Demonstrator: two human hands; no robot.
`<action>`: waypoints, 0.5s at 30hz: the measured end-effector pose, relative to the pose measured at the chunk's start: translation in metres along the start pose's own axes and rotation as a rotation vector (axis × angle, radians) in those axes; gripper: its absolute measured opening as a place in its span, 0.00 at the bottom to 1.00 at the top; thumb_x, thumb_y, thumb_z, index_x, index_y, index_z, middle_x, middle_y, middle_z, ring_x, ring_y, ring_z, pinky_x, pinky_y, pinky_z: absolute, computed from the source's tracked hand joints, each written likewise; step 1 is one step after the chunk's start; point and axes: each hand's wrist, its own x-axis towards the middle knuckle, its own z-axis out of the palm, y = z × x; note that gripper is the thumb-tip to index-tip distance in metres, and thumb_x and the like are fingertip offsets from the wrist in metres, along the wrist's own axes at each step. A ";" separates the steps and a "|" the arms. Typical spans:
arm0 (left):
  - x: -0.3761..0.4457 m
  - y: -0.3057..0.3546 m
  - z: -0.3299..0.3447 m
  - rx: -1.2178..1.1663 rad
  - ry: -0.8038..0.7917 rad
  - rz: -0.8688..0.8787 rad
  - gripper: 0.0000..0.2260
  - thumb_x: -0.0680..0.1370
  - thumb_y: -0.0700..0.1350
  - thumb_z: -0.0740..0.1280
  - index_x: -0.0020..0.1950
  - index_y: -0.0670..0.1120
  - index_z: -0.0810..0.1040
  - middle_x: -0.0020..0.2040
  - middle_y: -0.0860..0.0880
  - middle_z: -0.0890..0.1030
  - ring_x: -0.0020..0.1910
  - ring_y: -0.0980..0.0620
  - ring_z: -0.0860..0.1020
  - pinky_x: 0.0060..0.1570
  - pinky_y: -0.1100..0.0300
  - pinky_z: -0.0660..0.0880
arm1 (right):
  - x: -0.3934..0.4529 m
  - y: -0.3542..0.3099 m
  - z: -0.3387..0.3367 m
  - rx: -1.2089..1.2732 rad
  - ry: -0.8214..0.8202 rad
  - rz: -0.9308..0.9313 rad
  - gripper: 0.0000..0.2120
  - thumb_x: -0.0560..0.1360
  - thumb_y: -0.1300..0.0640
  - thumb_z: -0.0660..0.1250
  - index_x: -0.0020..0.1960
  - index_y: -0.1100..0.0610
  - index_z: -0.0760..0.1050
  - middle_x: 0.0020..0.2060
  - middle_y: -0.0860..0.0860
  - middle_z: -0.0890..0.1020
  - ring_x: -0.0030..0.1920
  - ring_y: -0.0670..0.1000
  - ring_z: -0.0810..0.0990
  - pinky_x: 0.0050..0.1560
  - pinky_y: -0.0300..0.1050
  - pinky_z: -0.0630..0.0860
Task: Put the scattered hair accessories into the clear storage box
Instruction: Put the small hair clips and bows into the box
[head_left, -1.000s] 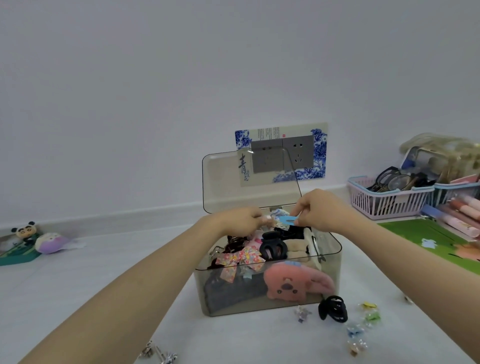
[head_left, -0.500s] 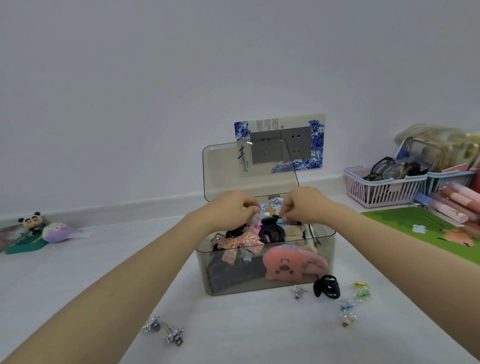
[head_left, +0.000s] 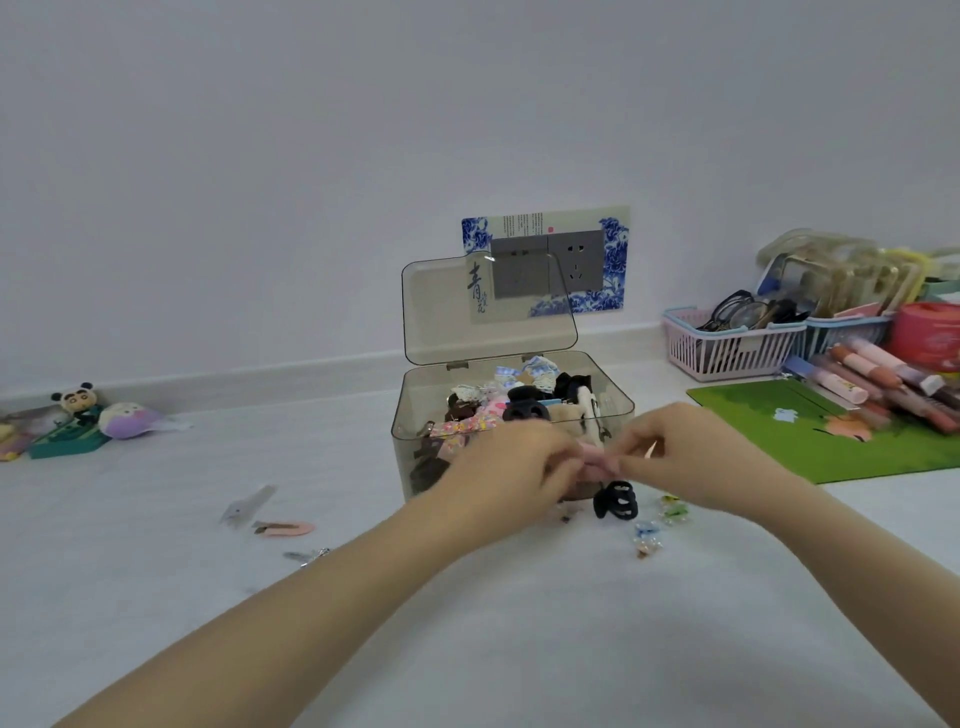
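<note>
Clear plastic storage box (head_left: 415, 441) stands lid-up, crammed with hair accessories. In front of it, left hand (head_left: 511, 470) and right hand (head_left: 691, 457) pinch a blurred pink piece (head_left: 597, 462) together; a black claw clip (head_left: 616, 500) lies just beside the box.

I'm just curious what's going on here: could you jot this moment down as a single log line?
box: lid open, part filled | left hand and right hand: in front of box, blurred, grip unclear | black claw clip: on table, not yet boxed

Home room: plush toys (head_left: 127, 420), wall socket (head_left: 574, 262)
</note>
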 end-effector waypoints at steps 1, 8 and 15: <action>0.001 0.006 0.007 -0.016 -0.035 0.003 0.10 0.76 0.44 0.61 0.52 0.51 0.81 0.51 0.53 0.83 0.49 0.52 0.77 0.44 0.61 0.71 | -0.003 0.004 0.004 -0.035 -0.015 0.018 0.06 0.69 0.51 0.69 0.44 0.49 0.83 0.36 0.45 0.82 0.29 0.37 0.72 0.29 0.27 0.67; 0.011 0.021 0.040 -0.052 -0.121 -0.117 0.14 0.75 0.42 0.65 0.60 0.49 0.78 0.60 0.51 0.80 0.61 0.50 0.75 0.59 0.55 0.73 | -0.003 0.024 0.027 -0.083 -0.019 0.085 0.10 0.71 0.55 0.70 0.51 0.47 0.81 0.45 0.48 0.83 0.36 0.45 0.74 0.37 0.37 0.69; 0.010 0.017 0.021 -0.241 0.051 -0.207 0.09 0.72 0.38 0.65 0.47 0.49 0.80 0.42 0.50 0.84 0.41 0.51 0.80 0.47 0.52 0.77 | -0.005 0.017 0.014 0.371 0.080 0.049 0.08 0.68 0.58 0.74 0.43 0.47 0.80 0.40 0.53 0.83 0.36 0.48 0.78 0.39 0.37 0.73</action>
